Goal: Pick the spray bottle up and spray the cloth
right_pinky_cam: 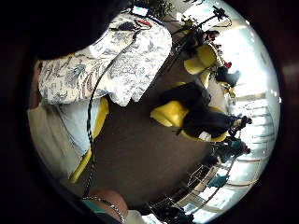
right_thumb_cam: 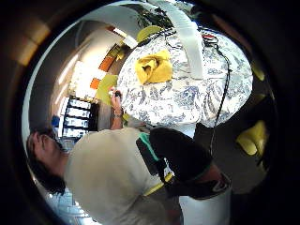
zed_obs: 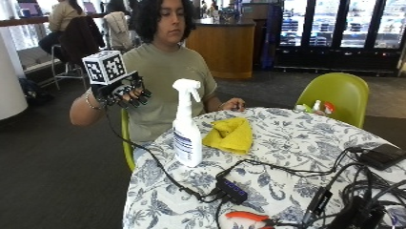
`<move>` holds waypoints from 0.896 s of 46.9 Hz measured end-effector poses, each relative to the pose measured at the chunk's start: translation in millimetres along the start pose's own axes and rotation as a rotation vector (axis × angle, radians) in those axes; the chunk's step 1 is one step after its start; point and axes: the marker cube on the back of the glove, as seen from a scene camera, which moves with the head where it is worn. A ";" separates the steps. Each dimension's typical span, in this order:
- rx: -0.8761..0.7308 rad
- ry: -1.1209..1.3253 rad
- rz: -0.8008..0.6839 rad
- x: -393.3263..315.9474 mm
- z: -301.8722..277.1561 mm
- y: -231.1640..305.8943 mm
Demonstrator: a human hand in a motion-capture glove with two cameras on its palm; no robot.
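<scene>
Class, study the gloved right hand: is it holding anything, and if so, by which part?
Nothing is held. The gloved right hand is raised beside the table, apart from the spray bottle, which stands upright on the tablecloth next to the yellow cloth.

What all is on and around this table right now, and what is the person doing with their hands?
spray bottle: one, white, upright on the table's near edge, untouched
cloth: one, yellow, crumpled on the table beside the bottle
tablecloth: one, white with blue floral print, covering the round table
cables: several, black, running across the table to a small black hub
pliers: one, orange handles, at the table's front edge
chair: one, yellow-green, behind the table
small bottles: a few, at the table's far edge, too small to make out
bare hand: resting on the table's edge behind the cloth
gloved right hand: black, raised beside the table, holding nothing
</scene>
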 end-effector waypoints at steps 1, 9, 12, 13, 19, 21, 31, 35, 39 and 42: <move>0.000 -0.001 0.001 0.2 0.1 -0.1; 0.036 -0.035 0.014 2.3 0.9 -2.7; 0.072 -0.066 0.025 3.6 1.4 -7.3; 0.079 -0.076 0.028 4.1 1.7 -9.4; 0.096 -0.139 0.052 6.8 8.7 -27.1; 0.108 -0.179 0.065 7.0 12.0 -35.1; 0.201 -0.490 0.074 4.0 22.5 -75.7; 0.261 -0.606 0.113 2.4 27.4 -95.8; 0.351 -0.663 0.180 0.8 34.5 -114.2; 0.412 -0.692 0.211 -0.5 38.2 -129.2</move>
